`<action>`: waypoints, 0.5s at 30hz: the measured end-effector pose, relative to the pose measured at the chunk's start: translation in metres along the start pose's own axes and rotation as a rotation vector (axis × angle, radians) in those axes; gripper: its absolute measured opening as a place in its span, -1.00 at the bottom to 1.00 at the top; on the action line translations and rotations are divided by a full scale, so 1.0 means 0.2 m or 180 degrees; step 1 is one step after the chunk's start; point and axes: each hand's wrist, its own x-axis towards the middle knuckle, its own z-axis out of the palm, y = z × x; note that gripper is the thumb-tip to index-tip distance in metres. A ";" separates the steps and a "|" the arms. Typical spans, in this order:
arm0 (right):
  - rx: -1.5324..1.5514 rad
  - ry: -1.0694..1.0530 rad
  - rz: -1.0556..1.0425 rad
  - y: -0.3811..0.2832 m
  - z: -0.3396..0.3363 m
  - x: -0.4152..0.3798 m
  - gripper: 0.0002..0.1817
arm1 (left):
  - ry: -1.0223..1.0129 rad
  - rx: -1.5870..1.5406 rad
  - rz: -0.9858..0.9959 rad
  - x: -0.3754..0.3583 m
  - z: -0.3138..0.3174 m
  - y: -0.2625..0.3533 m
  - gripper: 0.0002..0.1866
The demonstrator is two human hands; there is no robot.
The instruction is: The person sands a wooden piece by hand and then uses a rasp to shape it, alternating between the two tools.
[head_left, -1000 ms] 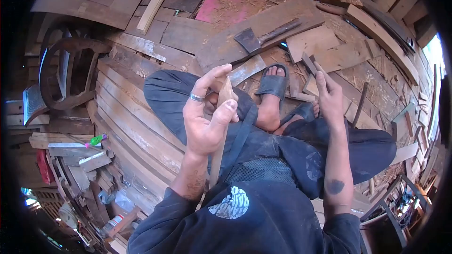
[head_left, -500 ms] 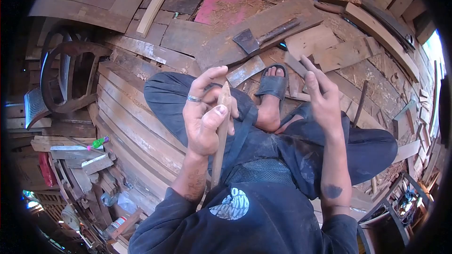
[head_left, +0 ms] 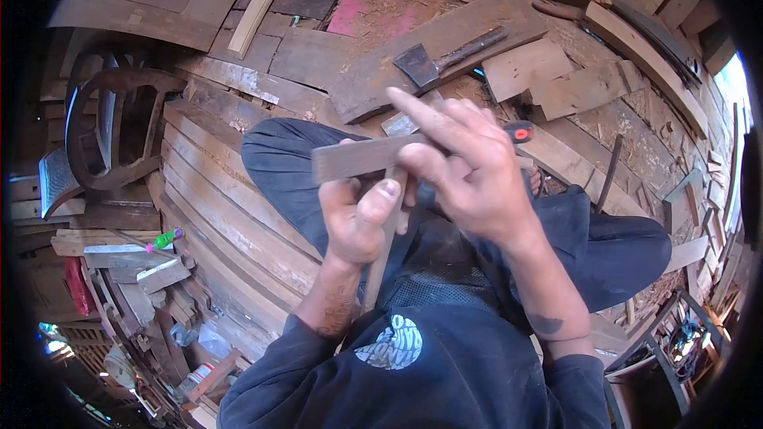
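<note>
My left hand (head_left: pixel 354 226) is closed around a slim wooden stick (head_left: pixel 380 258), thumb pressed along it, its lower end resting near my lap. My right hand (head_left: pixel 477 167) grips what looks like a flat file (head_left: pixel 354 160), with its wide grey-brown face lying across the upper part of the stick. A dark handle end with a red mark (head_left: pixel 520 134) shows behind my right fingers. The stick's tip is hidden behind the file. My right index finger stretches out above the file.
Beyond my legs, a hatchet (head_left: pixel 417 66) lies on a thick board (head_left: pixel 366 91). Planks (head_left: pixel 230 214) are laid side by side at left, near a curved wooden chair frame (head_left: pixel 127 79). Offcuts and shavings cover the floor; a green-and-purple item (head_left: pixel 167 239) sits at lower left.
My right hand has moved left and inward, bringing the file across the stick. The stick's pointed tip, visible before, is now covered. My left hand keeps its hold, slightly lower.
</note>
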 end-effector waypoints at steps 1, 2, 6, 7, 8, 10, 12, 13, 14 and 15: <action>0.0060 0.0080 0.0222 0.06 -0.01 -0.04 -0.48 | 0.0050 -0.0066 0.0019 0.00 -0.01 -0.01 -0.58; 0.0101 0.0170 0.0425 0.16 -0.02 -0.10 -0.49 | 0.0086 -0.0146 0.0058 0.01 -0.03 -0.01 -0.55; -0.0038 0.0315 0.1246 0.45 -0.06 -0.29 -0.53 | -0.0337 -0.0072 0.0099 0.03 -0.09 0.03 -0.57; 0.0495 0.0615 0.1391 0.44 -0.06 -0.29 -0.54 | -0.0426 -0.0045 -0.0008 0.03 -0.09 0.03 -0.59; 0.0695 0.0731 0.1419 0.41 -0.06 -0.30 -0.54 | -0.0429 -0.0018 -0.0061 0.03 -0.09 0.03 -0.63; 0.0750 0.0764 0.1299 0.30 -0.09 -0.25 -0.54 | -0.0283 -0.0024 -0.0210 0.02 -0.03 0.03 -0.61; 0.0409 0.0498 0.0951 0.17 -0.12 -0.17 -0.51 | -0.0446 0.0041 -0.0032 0.01 -0.03 0.01 -0.63; 0.0302 0.0403 0.0739 0.12 -0.12 -0.14 -0.50 | -0.0387 -0.0002 -0.0094 0.01 -0.04 0.01 -0.62; 0.0190 0.0307 0.0534 0.06 -0.12 -0.11 -0.49 | -0.0327 -0.0048 -0.0161 0.00 -0.04 0.02 -0.62; 0.0076 0.0210 0.0335 0.02 -0.10 -0.09 -0.48 | -0.0269 -0.0097 -0.0235 -0.01 -0.05 0.01 -0.62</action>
